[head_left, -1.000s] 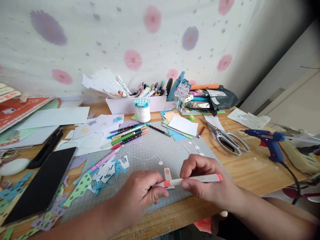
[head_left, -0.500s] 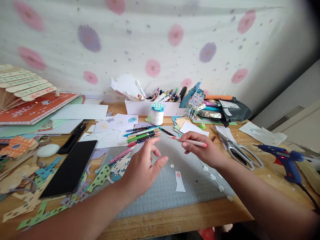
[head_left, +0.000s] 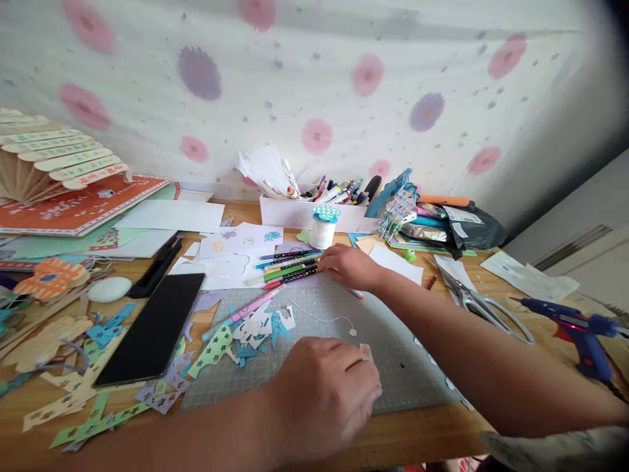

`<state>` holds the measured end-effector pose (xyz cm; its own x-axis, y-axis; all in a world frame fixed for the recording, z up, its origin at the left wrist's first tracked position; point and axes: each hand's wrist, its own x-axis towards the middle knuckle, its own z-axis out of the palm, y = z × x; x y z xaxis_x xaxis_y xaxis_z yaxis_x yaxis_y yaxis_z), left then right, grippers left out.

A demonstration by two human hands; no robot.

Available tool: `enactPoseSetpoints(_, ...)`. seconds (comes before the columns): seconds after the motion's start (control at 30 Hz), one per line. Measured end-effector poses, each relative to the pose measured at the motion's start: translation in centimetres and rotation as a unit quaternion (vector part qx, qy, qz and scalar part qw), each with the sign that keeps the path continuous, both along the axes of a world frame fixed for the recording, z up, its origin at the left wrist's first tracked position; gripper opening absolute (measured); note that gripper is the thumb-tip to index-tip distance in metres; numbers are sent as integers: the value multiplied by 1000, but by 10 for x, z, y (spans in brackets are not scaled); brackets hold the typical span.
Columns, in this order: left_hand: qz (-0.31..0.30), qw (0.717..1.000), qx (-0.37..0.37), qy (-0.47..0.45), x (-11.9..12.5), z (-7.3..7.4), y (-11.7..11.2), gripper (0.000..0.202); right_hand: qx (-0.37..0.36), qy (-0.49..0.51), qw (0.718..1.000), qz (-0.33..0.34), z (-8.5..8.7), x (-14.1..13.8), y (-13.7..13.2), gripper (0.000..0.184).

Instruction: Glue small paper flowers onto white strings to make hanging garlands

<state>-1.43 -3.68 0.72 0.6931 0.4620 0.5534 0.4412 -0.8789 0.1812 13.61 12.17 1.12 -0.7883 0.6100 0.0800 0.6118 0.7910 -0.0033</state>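
My left hand rests knuckles up on the grey cutting mat, its fingers bent over a small white paper tag with a pink mark; only the tag's corner shows. My right hand reaches across the mat to the row of coloured markers and is closed around a pink-tipped marker, whose end pokes out under the palm. A thin white string with a small tag lies on the mat between the two hands.
A black phone and cut paper scraps lie left of the mat. Scissors and a blue glue gun are at the right. At the back stand a white box of pens and a spool.
My right hand has carried the marker forward and left to the row of markers. My left hand has dropped back onto the mat and covered the paper tag.
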Motion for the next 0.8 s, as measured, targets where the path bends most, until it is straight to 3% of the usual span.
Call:
enactPoseSetpoints(0.17, 17, 1000, 10, 5, -1, -5, 5, 19, 3, -14, 999, -33, -19, -43, 9, 18)
enactPoseSetpoints(0.27, 26, 1000, 9, -6, -2, -7, 7, 20, 0, 2, 999, -53, -15, -51, 10, 14)
enactPoseSetpoints(0.43, 145, 982, 39, -116, -11, -1, 15, 15, 14, 97, 992, -84, 36, -25, -8, 21)
enactPoseSetpoints(0.53, 236, 952, 117, -153, -19, 6, 25, 36, -46, 182, 981, -50, 66, 10, -37, 18)
enactPoseSetpoints(0.6, 263, 953, 106, -111, -22, 8, 33, 40, -109, 228, 967, -14, 75, 35, -62, 13)
enactPoseSetpoints(0.67, 221, 974, 22, -40, -20, 8, 37, 29, -190, 313, 930, -34, 72, 54, -90, 7)
enactPoseSetpoints(0.7, 186, 982, -34, -8, -18, 7, 36, 22, -235, 372, 896, -63, 67, 61, -104, 6)
enactPoseSetpoints(0.8, 110, 977, -162, 85, -4, 2, 21, 25, -348, 542, 754, -128, 43, 64, -144, 16)
